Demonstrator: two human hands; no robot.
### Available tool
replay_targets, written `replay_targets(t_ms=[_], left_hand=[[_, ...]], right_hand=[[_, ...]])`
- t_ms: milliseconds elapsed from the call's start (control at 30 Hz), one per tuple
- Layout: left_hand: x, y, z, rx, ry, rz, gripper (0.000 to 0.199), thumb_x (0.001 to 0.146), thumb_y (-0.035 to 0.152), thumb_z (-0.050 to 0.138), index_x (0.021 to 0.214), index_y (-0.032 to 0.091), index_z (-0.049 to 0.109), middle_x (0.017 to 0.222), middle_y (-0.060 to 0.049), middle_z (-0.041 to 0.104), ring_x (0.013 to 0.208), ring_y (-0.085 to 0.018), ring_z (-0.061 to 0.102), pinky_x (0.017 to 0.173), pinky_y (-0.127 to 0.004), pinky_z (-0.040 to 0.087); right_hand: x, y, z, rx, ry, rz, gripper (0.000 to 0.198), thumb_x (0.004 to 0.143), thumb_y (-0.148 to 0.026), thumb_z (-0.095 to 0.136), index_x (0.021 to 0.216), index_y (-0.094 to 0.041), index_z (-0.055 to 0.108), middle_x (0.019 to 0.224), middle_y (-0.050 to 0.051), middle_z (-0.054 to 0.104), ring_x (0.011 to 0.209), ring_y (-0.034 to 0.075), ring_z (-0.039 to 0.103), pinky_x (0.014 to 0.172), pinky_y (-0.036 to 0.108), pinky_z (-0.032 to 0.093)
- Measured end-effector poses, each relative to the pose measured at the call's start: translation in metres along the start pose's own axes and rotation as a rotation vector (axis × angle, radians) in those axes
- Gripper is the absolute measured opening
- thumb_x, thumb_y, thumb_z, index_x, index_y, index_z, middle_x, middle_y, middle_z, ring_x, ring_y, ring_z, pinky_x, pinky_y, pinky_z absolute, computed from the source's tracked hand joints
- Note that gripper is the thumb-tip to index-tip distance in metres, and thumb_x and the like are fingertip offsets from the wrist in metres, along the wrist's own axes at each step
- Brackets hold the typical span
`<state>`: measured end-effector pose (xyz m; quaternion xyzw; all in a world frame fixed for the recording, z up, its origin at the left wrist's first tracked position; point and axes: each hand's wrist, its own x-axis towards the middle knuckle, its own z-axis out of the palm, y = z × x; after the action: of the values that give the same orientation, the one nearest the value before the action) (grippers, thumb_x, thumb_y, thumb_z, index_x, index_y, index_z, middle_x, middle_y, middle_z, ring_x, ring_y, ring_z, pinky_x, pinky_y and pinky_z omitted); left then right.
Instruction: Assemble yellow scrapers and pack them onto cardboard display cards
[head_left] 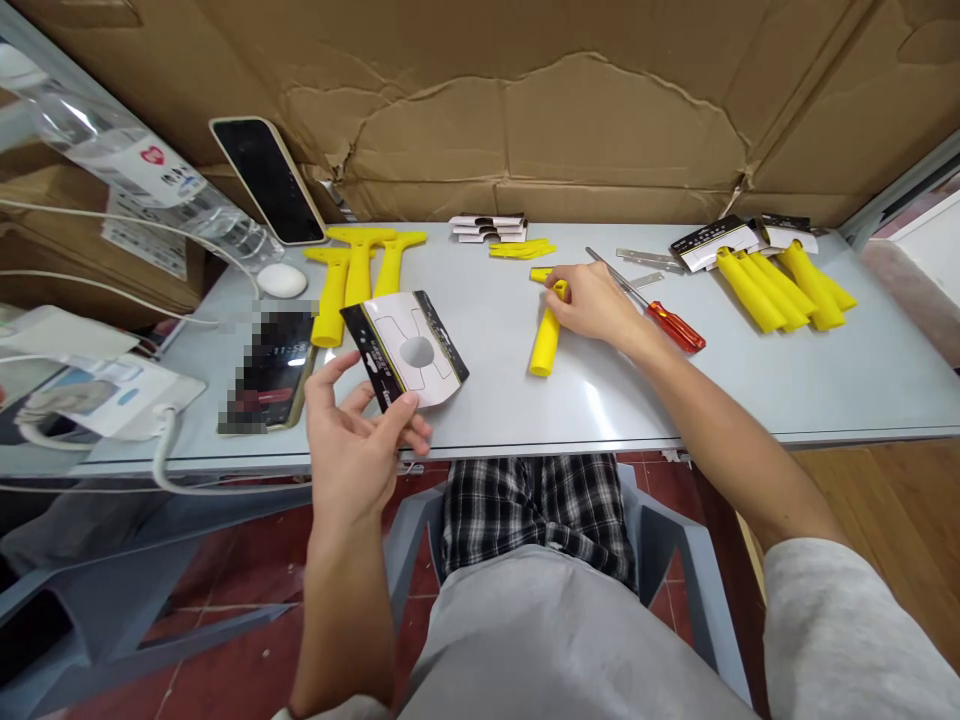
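My left hand pinches a folded black-and-white printed card by its lower left edge, with thumb and fingers. A grey circle and T-shaped outlines show on its white face. Over the table, my right hand has its fingers closed round the upper part of a yellow T-shaped scraper, whose handle points toward me. The fingers partly hide its head. Left of the card lie three similar yellow scrapers. A screwdriver with a red handle lies just beyond my right wrist.
Folded cards and flat yellow pieces lie at the back. Metal blades are beside yellow handles with cards at right. A phone, white mouse, bottle and cables occupy the left. Cardboard walls the back.
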<state>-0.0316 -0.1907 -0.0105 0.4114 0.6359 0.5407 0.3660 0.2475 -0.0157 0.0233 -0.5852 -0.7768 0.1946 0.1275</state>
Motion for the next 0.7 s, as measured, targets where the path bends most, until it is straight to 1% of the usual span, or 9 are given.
replay_targets(t_ms=[67,100,200,300,367,467,500,600,700], left_hand=[[-0.008,0.002,-0.004,0.17,0.01,-0.007,0.073,0.093,0.048,0.087,0.153,0.037,0.047,0.106,0.002,0.072,0.05,-0.013,0.065,0.043,-0.031,0.049],[-0.011,0.003,-0.006,0.283,0.011,0.001,0.069,0.096,0.05,0.085,0.154,0.036,0.05,0.101,0.002,0.073,0.049,-0.014,0.065,0.046,-0.033,0.05],[-0.02,0.008,-0.014,0.633,0.004,0.112,0.046,0.101,0.053,0.079,0.14,0.033,0.066,0.093,0.003,0.078,0.056,-0.017,0.068,0.073,-0.04,0.061],[-0.017,0.016,-0.021,0.787,0.087,0.254,0.027,0.106,0.053,0.071,0.117,0.029,0.075,0.087,0.001,0.074,0.066,-0.02,0.068,0.086,-0.044,0.058],[-0.005,0.023,-0.024,0.77,0.147,0.343,0.032,0.108,0.055,0.068,0.119,0.027,0.076,0.101,-0.006,0.078,0.082,-0.025,0.072,0.089,-0.045,0.058],[0.023,0.033,-0.023,0.729,0.067,0.377,0.048,0.104,0.058,0.07,0.138,0.024,0.071,0.148,-0.017,0.075,0.12,-0.037,0.075,0.099,-0.049,0.06],[0.032,0.034,-0.021,0.755,0.022,0.343,0.053,0.105,0.061,0.067,0.142,0.024,0.07,0.148,-0.017,0.075,0.12,-0.038,0.075,0.103,-0.053,0.059],[0.053,0.035,-0.013,0.845,-0.045,0.208,0.061,0.107,0.068,0.058,0.144,0.022,0.074,0.119,-0.017,0.082,0.11,-0.04,0.076,0.111,-0.06,0.054],[0.059,0.03,-0.005,0.81,-0.075,0.206,0.061,0.102,0.069,0.063,0.139,0.023,0.079,0.104,-0.012,0.08,0.1,-0.036,0.075,0.105,-0.054,0.057]], right_hand=[[0.0,0.0,0.0,-0.007,-0.003,0.006,0.05,0.106,-0.033,0.045,0.139,-0.015,0.079,0.114,0.016,0.073,0.115,0.021,0.06,0.119,0.036,0.05],[0.0,0.0,0.001,-0.016,-0.004,0.009,0.05,0.107,-0.034,0.045,0.14,-0.017,0.078,0.115,0.015,0.073,0.114,0.021,0.06,0.119,0.037,0.05],[0.0,0.001,0.002,-0.035,-0.002,0.008,0.05,0.108,-0.036,0.044,0.143,-0.021,0.077,0.117,0.014,0.073,0.113,0.02,0.059,0.119,0.038,0.05],[0.0,0.0,0.002,-0.024,-0.006,-0.008,0.051,0.109,-0.035,0.043,0.144,-0.018,0.076,0.115,0.015,0.072,0.114,0.02,0.059,0.122,0.038,0.049],[-0.001,0.0,0.001,-0.013,-0.009,-0.014,0.051,0.108,-0.035,0.044,0.142,-0.015,0.076,0.114,0.016,0.072,0.113,0.02,0.058,0.122,0.037,0.049],[-0.001,-0.001,0.001,-0.014,-0.009,-0.005,0.05,0.106,-0.035,0.046,0.139,-0.015,0.077,0.115,0.016,0.072,0.109,0.018,0.058,0.12,0.037,0.05],[-0.001,-0.001,0.001,-0.015,-0.009,-0.006,0.049,0.106,-0.035,0.046,0.138,-0.015,0.077,0.115,0.015,0.072,0.108,0.018,0.058,0.12,0.037,0.05],[0.0,0.0,0.003,-0.013,-0.001,-0.031,0.049,0.105,-0.035,0.046,0.136,-0.014,0.077,0.115,0.016,0.073,0.11,0.019,0.058,0.12,0.036,0.051],[0.001,0.002,0.004,-0.013,0.007,-0.047,0.05,0.105,-0.036,0.046,0.137,-0.013,0.077,0.117,0.016,0.073,0.11,0.019,0.059,0.121,0.036,0.052]])
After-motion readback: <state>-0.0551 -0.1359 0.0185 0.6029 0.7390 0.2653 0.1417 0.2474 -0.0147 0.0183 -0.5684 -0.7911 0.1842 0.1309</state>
